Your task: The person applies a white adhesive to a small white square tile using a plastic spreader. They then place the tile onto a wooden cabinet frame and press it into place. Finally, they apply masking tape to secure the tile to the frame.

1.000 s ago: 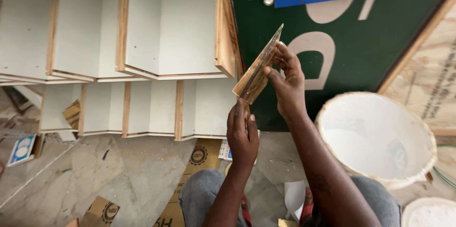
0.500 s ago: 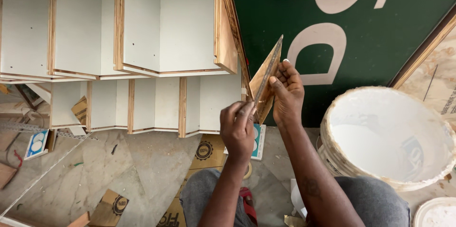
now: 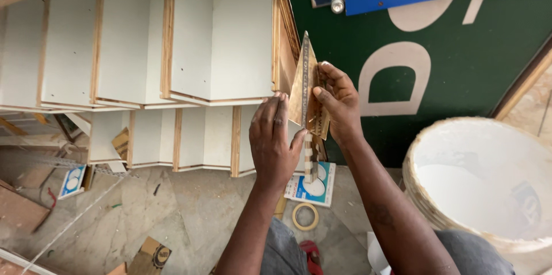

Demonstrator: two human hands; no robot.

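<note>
**Two hands pinch a thin brown strip**

The left hand (image 3: pixel 275 140) pinches the lower edge of a brown, glossy tape strip (image 3: pixel 306 88); the right hand (image 3: pixel 339 99), just right of it, clamps the upper part between thumb and fingers. Left of the grip stand white plywood-edged panels (image 3: pixel 190 39); right, a white bucket (image 3: pixel 489 183). The strip looks flimsy: uneven pulling could crease or tear it.
</note>
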